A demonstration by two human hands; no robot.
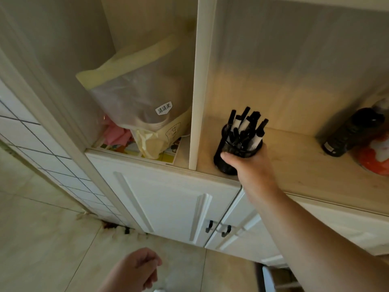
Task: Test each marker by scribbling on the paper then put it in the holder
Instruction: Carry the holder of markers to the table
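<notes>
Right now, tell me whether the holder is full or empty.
Full: the holder, gripped by the right hand, is packed with markers.

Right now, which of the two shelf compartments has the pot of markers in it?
The right compartment: the black holder of markers stands there, gripped by the right hand. The left one holds bags.

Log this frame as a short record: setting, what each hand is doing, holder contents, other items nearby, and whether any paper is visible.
setting: white cabinet shelf above closed doors
right hand: grips the black holder standing near the shelf's front edge
holder contents: many markers, black caps up
left hand: low, loosely curled, holds nothing
nearby: dark bottle lying at right; bag in the left compartment
paper: no scribble paper visible
</notes>
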